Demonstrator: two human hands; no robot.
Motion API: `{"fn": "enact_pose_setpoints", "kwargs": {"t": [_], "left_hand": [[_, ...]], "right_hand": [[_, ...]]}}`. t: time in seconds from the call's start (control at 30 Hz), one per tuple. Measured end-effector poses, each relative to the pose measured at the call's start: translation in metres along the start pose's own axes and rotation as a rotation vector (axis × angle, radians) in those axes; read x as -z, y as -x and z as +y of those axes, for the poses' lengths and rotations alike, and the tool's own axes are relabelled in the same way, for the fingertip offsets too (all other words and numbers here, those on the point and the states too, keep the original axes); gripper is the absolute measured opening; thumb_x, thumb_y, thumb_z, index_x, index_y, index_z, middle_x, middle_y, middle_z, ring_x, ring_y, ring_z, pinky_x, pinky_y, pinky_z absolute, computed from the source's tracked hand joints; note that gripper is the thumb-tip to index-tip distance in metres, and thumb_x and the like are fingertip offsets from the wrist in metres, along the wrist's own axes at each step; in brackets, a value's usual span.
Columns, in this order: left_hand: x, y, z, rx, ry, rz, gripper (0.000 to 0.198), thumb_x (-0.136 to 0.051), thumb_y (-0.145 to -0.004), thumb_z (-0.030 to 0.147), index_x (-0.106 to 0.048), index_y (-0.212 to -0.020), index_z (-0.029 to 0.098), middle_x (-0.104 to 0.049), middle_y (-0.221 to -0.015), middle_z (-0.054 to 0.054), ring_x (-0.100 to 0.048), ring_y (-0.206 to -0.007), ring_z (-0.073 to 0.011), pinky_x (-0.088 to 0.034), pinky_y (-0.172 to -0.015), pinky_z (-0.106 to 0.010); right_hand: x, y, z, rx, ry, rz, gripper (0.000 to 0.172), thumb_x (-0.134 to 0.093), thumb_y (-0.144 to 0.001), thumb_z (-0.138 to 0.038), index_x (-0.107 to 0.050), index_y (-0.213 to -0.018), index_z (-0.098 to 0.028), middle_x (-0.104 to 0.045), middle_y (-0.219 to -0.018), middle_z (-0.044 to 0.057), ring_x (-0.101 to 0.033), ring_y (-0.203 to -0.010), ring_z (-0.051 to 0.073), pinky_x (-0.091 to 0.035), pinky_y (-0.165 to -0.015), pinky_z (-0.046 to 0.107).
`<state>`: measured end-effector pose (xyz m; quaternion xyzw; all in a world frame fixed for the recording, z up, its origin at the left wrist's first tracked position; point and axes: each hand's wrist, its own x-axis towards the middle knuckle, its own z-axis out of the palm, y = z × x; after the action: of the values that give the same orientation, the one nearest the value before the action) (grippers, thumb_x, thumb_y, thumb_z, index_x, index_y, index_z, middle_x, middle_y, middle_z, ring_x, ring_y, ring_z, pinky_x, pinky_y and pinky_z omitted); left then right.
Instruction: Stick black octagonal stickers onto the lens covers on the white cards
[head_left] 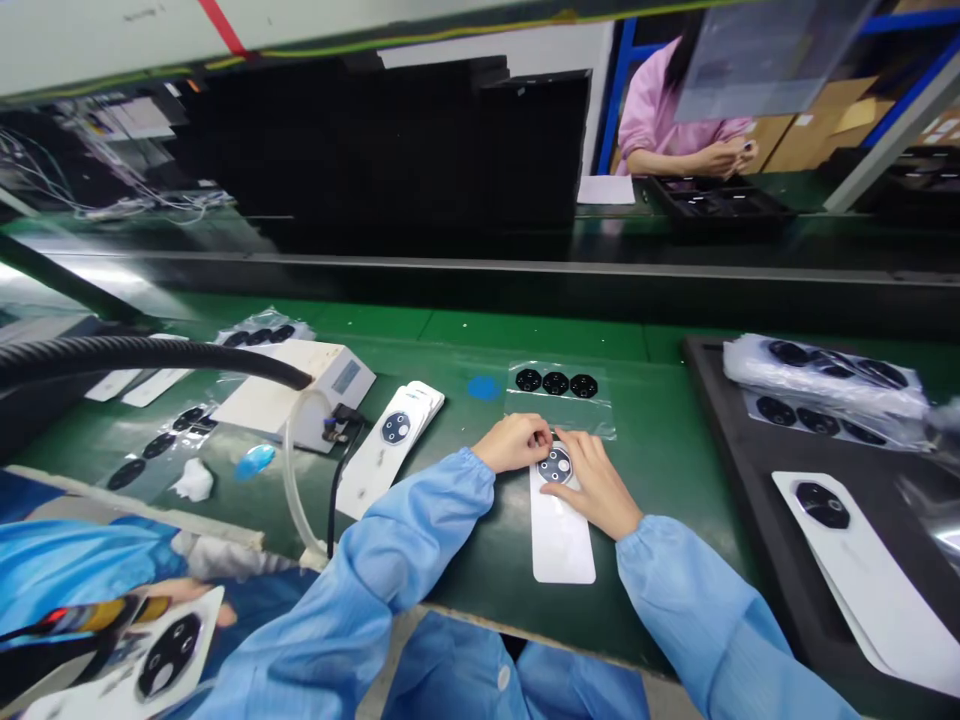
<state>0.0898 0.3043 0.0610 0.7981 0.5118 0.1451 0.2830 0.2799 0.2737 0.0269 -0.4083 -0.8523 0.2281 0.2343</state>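
On the green bench before me lies a white phone-back-shaped panel (564, 545), with a round black disc (553, 466) with several ring-edged holes near its top end. My left hand (516, 443) is at the panel's upper left edge, thumb and fingers pinched together; whatever is between them is too small to make out. Lying over the panel's right side, my right hand (598, 487) has its fingers stretched out and its thumb apart, the disc showing between them. Just beyond both hands, a clear plastic sheet (559, 405) carries three black discs (555, 383).
Left of the panel are a stack of white panels (386, 450), a beige box (300, 390) with a hose, and blue film pieces (484, 388). A black tray (731, 440) at right bears wrapped discs and panels. Co-workers sit at left and across the bench.
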Motion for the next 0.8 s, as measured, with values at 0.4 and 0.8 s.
{"fn": "enact_pose_setpoints", "kwargs": {"t": [0.4,0.8], "left_hand": [[-0.005,-0.001,0.008,0.013,-0.172,-0.029,0.012,-0.051,-0.088,0.024,-0.062,-0.085,0.021,-0.066,-0.089,0.001,-0.063,-0.081,-0.0149,-0.042,-0.061,-0.022],[-0.012,0.011,0.020,-0.016,-0.413,0.015,0.016,-0.041,-0.091,0.020,-0.056,-0.094,0.018,-0.063,-0.097,-0.003,-0.063,-0.080,-0.0176,-0.036,-0.054,-0.027]], "right_hand": [[0.002,0.004,-0.005,0.049,0.090,0.000,0.069,-0.074,-0.081,-0.038,-0.036,-0.135,-0.017,-0.051,-0.121,0.012,-0.045,-0.117,0.033,-0.033,-0.108,0.054],[0.012,0.002,-0.004,0.038,0.149,-0.053,0.052,-0.077,-0.078,-0.033,-0.052,-0.120,-0.016,-0.052,-0.115,0.010,-0.049,-0.111,0.031,-0.032,-0.111,0.051]]}}
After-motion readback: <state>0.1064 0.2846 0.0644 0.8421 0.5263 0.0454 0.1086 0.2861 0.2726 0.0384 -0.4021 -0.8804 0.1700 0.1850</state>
